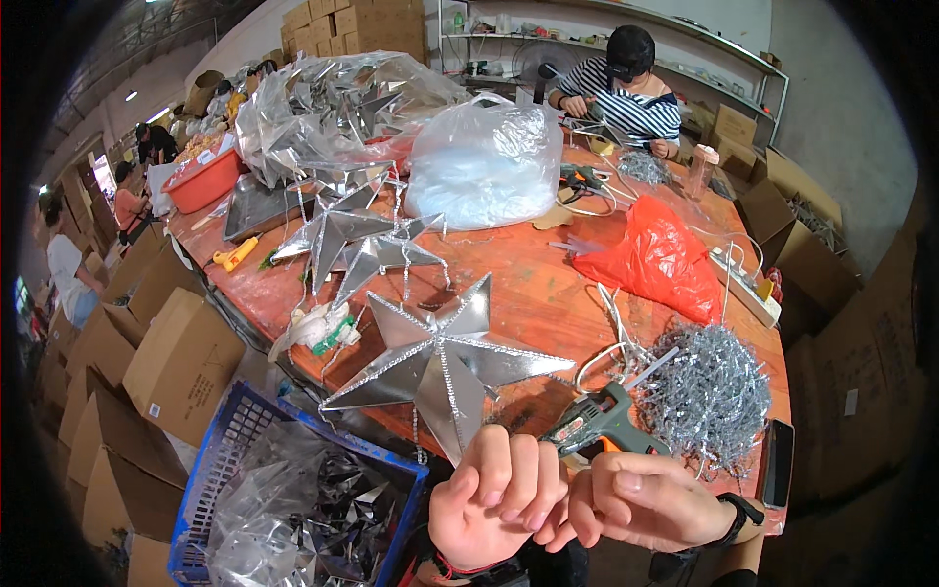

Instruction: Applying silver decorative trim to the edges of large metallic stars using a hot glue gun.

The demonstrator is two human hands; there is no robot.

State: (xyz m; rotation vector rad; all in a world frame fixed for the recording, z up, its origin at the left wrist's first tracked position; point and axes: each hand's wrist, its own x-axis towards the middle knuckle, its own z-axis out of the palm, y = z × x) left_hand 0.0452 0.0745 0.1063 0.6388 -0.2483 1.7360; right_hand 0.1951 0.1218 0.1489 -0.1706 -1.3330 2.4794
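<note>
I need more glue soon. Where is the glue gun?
In the head view, the glue gun lies on the table's near edge, just above the right hand, beside the silver tinsel pile.

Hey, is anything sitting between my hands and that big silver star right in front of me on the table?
Nothing visible does. The left hand and right hand meet at the table's near edge, and the silver star lies directly beyond them. The glue gun rests to the star's right, beside its lower points.

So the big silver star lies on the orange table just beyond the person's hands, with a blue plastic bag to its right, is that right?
Not quite: the plastic bag to the right is red, not blue, as the head view shows. The rest holds: the big silver star lies on the orange table just beyond the left hand and right hand.
</note>
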